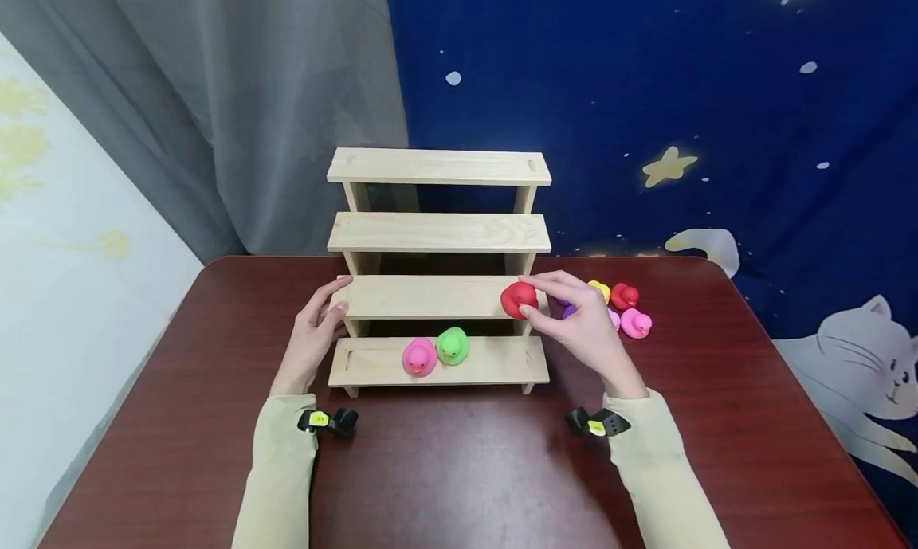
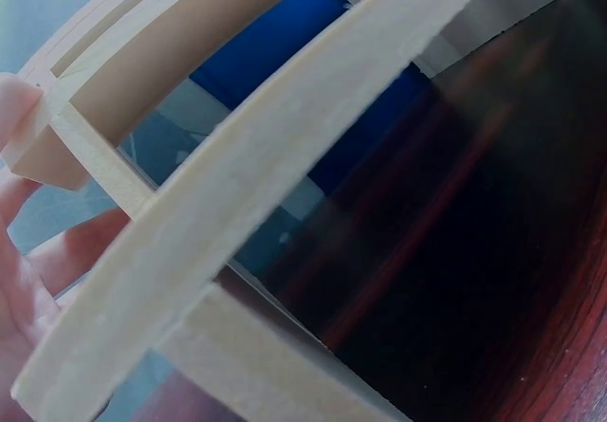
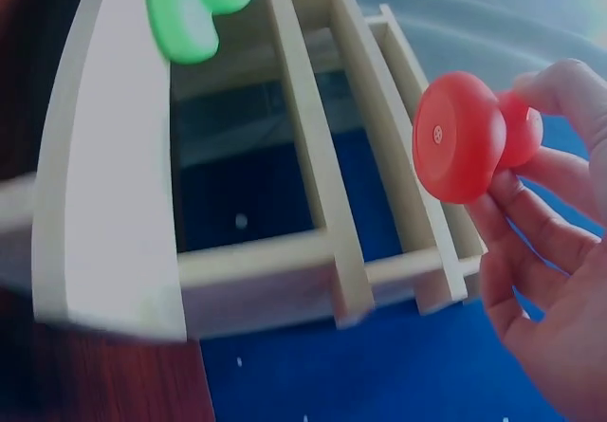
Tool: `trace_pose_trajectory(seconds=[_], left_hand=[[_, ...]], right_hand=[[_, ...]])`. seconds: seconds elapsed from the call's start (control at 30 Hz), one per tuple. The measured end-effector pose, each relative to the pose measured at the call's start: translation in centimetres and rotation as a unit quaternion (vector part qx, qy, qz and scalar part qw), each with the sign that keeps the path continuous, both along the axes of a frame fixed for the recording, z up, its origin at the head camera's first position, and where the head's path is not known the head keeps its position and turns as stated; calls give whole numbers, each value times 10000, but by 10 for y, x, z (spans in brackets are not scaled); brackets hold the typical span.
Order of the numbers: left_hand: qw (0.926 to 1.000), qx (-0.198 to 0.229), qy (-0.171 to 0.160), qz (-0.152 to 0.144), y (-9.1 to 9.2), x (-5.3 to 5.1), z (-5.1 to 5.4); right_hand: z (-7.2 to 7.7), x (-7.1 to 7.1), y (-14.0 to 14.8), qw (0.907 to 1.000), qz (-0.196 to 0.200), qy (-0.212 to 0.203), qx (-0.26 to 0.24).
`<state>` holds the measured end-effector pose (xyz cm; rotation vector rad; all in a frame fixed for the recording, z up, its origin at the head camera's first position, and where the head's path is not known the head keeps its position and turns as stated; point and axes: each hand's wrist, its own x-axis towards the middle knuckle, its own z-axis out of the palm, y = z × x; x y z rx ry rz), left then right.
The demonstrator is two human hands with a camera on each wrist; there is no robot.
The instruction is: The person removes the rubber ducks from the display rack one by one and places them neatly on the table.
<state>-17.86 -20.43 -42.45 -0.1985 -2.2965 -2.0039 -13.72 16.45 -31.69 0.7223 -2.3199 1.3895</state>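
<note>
A tiered wooden display stand (image 1: 437, 232) rises in steps at the table's far side. My left hand (image 1: 307, 346) grips the left end of its second board from the bottom, thumb toward the front. In the right wrist view, the thumb and fingers of my right hand (image 3: 560, 280) pinch a red rubber duck (image 3: 460, 137), its flat base facing the camera. The head view puts this duck at the right end of that same board; contact with the wood cannot be told. A pink duck (image 1: 419, 357) and a green duck (image 1: 453, 346) sit side by side on the lowest board.
Behind my right hand several more ducks lie on the dark red table (image 1: 459, 469), among them a red duck (image 1: 625, 296), a pink duck (image 1: 636, 323) and a yellow duck (image 1: 599, 291); purple ones are partly hidden. Grey and blue curtains (image 1: 610, 95) hang behind the table.
</note>
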Motion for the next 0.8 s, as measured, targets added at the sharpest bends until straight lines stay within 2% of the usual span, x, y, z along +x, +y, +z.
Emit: trace_pose_trajectory(seconds=[0.2, 0.47, 0.8], left_hand=[[10000, -17, -41, -10, -1, 2, -2], [10000, -14, -23, -25, -1, 0, 0], [10000, 39, -3, -45, -1, 0, 0]], right_hand=[[-7, -3, 21, 9998, -65, 55, 202], [-42, -19, 65, 9972, -336, 174, 646], [-60, -17, 88, 9929, -583, 234, 1013]])
